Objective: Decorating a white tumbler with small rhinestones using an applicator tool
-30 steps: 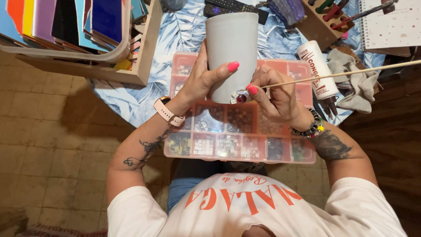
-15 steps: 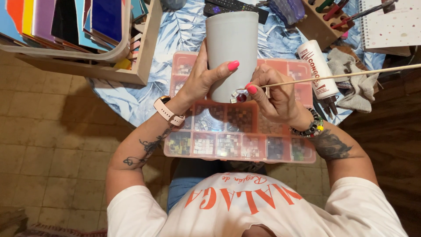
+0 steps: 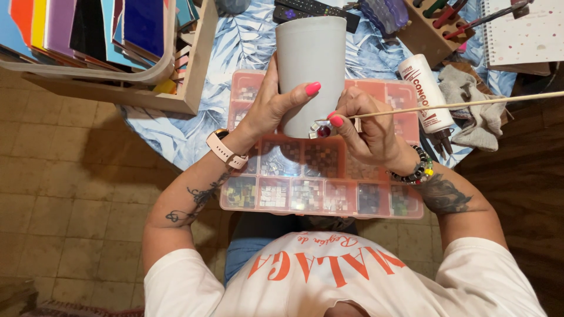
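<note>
Looking down from the head camera, the grey cup [image 3: 311, 64] is the landmark: it is held tilted above the pink compartment box [image 3: 320, 170], its open mouth pointing away toward the far side of the round table [image 3: 176, 132] with the blue leaf-print cloth. The left hand [image 3: 273, 108] grasps the cup from its left side, palm against the wall and the thumb with its pink nail laid across the front. The right hand [image 3: 367, 126] sits just right of the cup's lower end, fingers pinched shut around a thin wooden stick [image 3: 470, 104] that runs far out to the right; the stick's near tip meets the cup's base edge, where a few small mosaic pieces, one dark red and round [image 3: 324, 131], sit on the cup wall. Directly beneath the cup, the box shows rows of small compartments filled with tiny tiles of mixed colours. Right of the cup lies a white glue bottle [image 3: 426, 94] with a dark nozzle, and beyond it a crumpled grey cloth [image 3: 479, 108]. Behind the cup, at the far table edge, lie a black remote control [image 3: 314, 9] and a wooden tool holder [image 3: 432, 29]; a spiral notebook [image 3: 520, 29] lies far right of it. Left of the cup stands a wooden crate [image 3: 117, 97] holding upright coloured sheets. A pale watch [image 3: 223, 149] is on the left wrist, a beaded bracelet [image 3: 414, 170] on the right.
</note>
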